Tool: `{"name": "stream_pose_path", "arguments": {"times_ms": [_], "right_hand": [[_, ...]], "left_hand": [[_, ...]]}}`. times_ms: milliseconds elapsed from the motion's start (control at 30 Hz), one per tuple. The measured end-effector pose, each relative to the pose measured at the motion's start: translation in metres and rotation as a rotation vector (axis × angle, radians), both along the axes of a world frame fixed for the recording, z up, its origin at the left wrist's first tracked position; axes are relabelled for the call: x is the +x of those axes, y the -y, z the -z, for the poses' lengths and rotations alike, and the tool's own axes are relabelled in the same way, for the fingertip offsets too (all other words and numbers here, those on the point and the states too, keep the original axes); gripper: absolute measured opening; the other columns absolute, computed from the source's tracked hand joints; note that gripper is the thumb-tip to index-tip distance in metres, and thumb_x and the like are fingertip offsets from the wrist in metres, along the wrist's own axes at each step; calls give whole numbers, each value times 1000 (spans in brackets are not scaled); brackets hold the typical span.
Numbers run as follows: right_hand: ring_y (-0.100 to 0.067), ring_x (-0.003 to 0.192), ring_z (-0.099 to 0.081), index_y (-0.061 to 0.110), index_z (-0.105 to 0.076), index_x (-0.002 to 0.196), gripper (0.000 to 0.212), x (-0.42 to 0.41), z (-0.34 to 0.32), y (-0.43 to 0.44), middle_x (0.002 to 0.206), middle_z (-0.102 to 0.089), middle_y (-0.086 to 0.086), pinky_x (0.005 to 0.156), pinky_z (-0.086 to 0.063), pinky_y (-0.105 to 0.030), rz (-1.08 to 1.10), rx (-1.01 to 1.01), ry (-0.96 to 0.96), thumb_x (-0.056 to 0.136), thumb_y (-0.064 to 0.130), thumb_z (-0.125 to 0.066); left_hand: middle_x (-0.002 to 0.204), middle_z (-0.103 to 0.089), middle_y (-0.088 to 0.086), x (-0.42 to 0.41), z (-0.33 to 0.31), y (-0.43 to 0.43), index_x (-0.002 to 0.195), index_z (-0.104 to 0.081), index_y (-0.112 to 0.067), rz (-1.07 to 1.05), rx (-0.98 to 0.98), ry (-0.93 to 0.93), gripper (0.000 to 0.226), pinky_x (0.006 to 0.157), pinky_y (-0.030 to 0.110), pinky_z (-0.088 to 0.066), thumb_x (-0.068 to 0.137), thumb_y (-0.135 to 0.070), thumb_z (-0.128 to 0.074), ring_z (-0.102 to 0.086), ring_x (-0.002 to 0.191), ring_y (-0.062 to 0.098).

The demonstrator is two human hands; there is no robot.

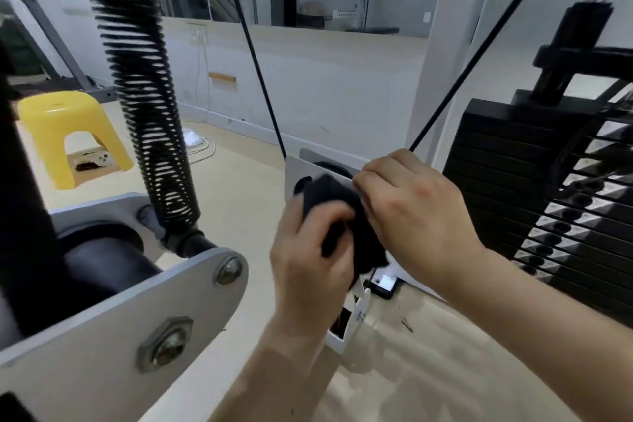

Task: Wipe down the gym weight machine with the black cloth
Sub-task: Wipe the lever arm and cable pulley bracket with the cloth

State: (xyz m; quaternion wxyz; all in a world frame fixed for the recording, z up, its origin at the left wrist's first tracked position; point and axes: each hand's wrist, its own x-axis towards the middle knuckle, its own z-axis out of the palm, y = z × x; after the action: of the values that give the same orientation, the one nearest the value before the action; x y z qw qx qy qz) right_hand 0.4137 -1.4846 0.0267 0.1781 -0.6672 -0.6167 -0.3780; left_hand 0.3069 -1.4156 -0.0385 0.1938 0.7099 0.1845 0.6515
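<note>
The gym machine's weight stack (496, 161) stands at right, its pulley bracket (297, 169) in the middle. The black cloth (342, 212) is bunched against that bracket. It looks soft and light, best gripped as a wad. The left hand (308, 257) clutches it from below, and the right hand (411, 212) pinches its upper edge.

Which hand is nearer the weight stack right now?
Right. The right hand sits just beside the weight stack; the left hand is farther left, gripping the black cloth.
</note>
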Motion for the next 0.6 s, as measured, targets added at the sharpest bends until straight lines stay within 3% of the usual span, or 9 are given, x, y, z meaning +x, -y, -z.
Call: {"name": "stream_pose_path", "arguments": {"times_ms": [167, 233, 300, 367, 500, 600], "right_hand": [[-31, 76, -58, 7, -63, 76, 16, -3, 5, -2, 75, -62, -9, 59, -50, -40, 66, 49, -4, 70, -6, -70], [-32, 75, -58, 6, -62, 74, 18, -1, 5, -4, 74, -62, -10, 57, -49, -39, 88, 56, -15, 68, -11, -65], [-32, 73, -58, 5, -61, 72, 24, -4, 4, -9, 72, -61, -11, 56, -49, -38, 75, 62, -32, 61, -16, -58], [-32, 72, -58, 5, -60, 71, 26, -8, 6, -11, 70, -60, -11, 54, -49, -35, 61, 75, -33, 59, -16, -50], [-33, 74, -58, 4, -61, 76, 28, -5, 9, -9, 74, -61, -12, 54, -49, -36, 86, 95, -42, 67, -8, -37], [-34, 77, -57, 2, -62, 79, 19, -2, 11, -6, 78, -62, -13, 57, -51, -40, 80, 96, -56, 70, -11, -52]], "left_hand": [[98, -51, 1, 17, -16, -32, 96, -54, -21, -13, -69, -122, 19, 80, 9, -34, 81, -9, -55, -48, 88, 15], [98, -52, 0, 21, -10, -52, 95, -54, -18, -49, -255, -59, 19, 80, 9, -34, 83, -3, -55, -48, 89, 13], [98, -55, 2, 23, -6, -71, 94, -49, -21, -89, -501, -29, 23, 77, 19, -38, 84, -2, -53, -52, 91, 19], [97, -56, 3, 23, -2, -76, 94, -45, -22, -137, -597, -94, 23, 69, 25, -33, 84, -2, -51, -52, 88, 24], [95, -52, 5, 17, -2, -28, 97, -54, -13, -77, -295, -198, 22, 71, 24, -34, 76, -5, -53, -45, 83, 17], [95, -50, 5, 12, 24, 9, 101, -55, -17, 16, -95, -457, 26, 66, 32, -45, 75, -19, -52, -51, 80, 25]]}}
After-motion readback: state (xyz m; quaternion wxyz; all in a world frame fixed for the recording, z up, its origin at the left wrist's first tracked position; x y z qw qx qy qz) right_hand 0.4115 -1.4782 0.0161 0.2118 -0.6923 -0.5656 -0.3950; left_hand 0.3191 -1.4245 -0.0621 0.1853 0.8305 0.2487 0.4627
